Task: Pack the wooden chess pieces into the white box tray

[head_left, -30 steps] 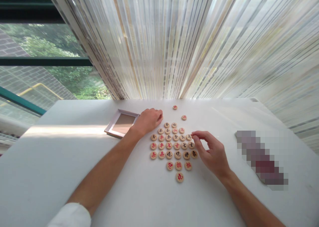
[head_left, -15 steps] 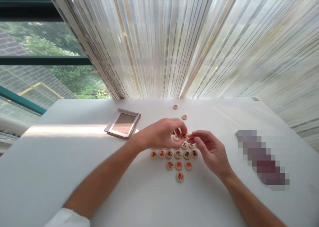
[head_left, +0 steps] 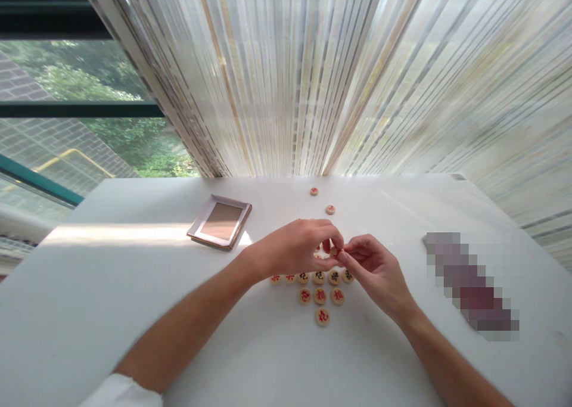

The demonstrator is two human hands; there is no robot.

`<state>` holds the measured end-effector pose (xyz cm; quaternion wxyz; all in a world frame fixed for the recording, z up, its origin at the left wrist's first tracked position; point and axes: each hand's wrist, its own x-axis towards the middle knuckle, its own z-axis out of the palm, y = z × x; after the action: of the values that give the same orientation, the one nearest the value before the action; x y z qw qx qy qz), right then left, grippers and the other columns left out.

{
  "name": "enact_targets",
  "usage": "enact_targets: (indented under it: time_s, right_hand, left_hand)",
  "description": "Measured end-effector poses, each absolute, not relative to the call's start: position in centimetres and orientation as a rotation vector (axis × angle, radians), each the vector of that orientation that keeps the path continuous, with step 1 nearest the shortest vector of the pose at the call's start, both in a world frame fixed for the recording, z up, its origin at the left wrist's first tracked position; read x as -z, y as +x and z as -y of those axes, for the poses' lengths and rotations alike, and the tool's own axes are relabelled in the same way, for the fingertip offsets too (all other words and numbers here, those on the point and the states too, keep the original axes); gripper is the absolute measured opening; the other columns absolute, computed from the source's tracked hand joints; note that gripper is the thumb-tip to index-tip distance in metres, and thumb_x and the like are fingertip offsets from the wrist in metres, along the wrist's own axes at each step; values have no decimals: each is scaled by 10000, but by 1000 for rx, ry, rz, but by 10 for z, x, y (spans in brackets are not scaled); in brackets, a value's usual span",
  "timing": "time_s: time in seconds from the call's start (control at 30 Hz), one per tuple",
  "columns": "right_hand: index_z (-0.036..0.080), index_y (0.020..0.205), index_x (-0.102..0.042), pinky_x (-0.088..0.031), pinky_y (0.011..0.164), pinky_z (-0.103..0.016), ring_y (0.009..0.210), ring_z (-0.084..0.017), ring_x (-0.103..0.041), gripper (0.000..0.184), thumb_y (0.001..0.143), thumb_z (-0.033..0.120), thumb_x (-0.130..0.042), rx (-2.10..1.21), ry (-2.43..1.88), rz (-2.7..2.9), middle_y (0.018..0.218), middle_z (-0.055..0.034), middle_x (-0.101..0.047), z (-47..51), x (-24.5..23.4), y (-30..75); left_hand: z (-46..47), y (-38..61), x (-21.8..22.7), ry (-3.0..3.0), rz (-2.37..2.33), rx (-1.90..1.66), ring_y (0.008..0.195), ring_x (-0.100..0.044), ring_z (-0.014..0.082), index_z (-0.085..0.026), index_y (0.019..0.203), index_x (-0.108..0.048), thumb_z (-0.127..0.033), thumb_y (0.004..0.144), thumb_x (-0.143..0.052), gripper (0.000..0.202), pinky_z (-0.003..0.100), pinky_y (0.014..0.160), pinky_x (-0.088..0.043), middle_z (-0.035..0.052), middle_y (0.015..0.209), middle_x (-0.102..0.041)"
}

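My left hand (head_left: 299, 249) hovers above the middle of the table, its thumb and fingers curled in a pinch on a round Chinese chess piece (head_left: 335, 252) with some red on it. From the other side, the thumb and fingertips of my right hand (head_left: 379, 276) close on the same piece. Under the hands lie more wooden Chinese chess pieces. A row with red and black characters (head_left: 319, 277) is partly covered by them. Nearer to me come a row of three red-marked pieces (head_left: 320, 296) and a single red-marked piece (head_left: 322, 317). Other pieces behind the fingers are mostly hidden.
Two red-marked pieces, a nearer one (head_left: 330, 209) and a farther one (head_left: 314, 191), lie beyond my hands. An open shallow box (head_left: 243, 225) sits at the left on the white table (head_left: 134, 300). A blurred-out flat object (head_left: 471, 285) lies at the right. Blinds (head_left: 277, 85) hang behind.
My left hand has shifted slightly right and down with the piece. The right hand's fingertips, just beside the piece before, now pinch it. The piece's face shows less than before.
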<state>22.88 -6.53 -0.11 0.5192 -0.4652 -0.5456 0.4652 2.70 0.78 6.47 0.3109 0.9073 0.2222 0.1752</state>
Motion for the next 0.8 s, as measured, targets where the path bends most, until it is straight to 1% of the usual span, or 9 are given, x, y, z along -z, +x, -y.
enact_targets:
  time_s: [0.2, 0.27, 0.43, 0.53, 0.67, 0.8]
  right_hand:
    - [227, 942, -642, -636, 714, -298, 819, -206, -760, 209, 874, 371, -778, -1141, -1140, 1315, 881, -45, -760, 66, 3, 229]
    - [225, 944, -651, -630, 707, -286, 823, -204, -764, 186, 886, 357, -768, -1154, -1139, 1314, 875, -40, -764, 67, 2, 228]
    - [223, 965, -650, -615, 678, -275, 762, -184, -756, 143, 921, 333, -731, -1176, -1116, 1305, 833, -24, -755, 67, -1, 228]
    - [227, 987, -638, -622, 700, -289, 773, -186, -759, 154, 923, 333, -728, -1195, -1100, 1306, 870, -32, -766, 68, -2, 228]
    - [241, 1053, -599, -628, 752, -330, 827, -205, -768, 214, 919, 341, -733, -1248, -1103, 1306, 940, -49, -781, 68, -1, 228]
    - [244, 1038, -579, -622, 763, -325, 846, -205, -769, 224, 917, 344, -739, -1272, -1103, 1299, 969, -51, -779, 69, 0, 227]
  left_hand:
    - [-11, 25, -66, 2459, -608, -381, 754, -634, 126, -176, 964, -653, -314, 919, -708, 155, 235, 671, -448, 9, 882, -680]
    - [-11, 25, -66, 2456, -619, -356, 737, -636, 127, -181, 968, -653, -320, 920, -704, 155, 229, 652, -431, 0, 840, -685]
    - [-10, 24, -68, 2417, -649, -308, 716, -650, 133, -194, 999, -652, -313, 920, -685, 146, 222, 628, -420, -10, 783, -708]
    - [-10, 24, -69, 2399, -641, -311, 711, -654, 133, -190, 1006, -649, -313, 918, -685, 155, 221, 631, -428, -6, 784, -715]
    - [-11, 23, -67, 2378, -631, -322, 712, -659, 129, -190, 1010, -649, -317, 921, -686, 159, 218, 634, -438, -6, 795, -720]
    - [-13, 22, -64, 2363, -633, -323, 705, -662, 130, -192, 1009, -652, -327, 906, -712, 181, 217, 629, -443, -10, 794, -722]
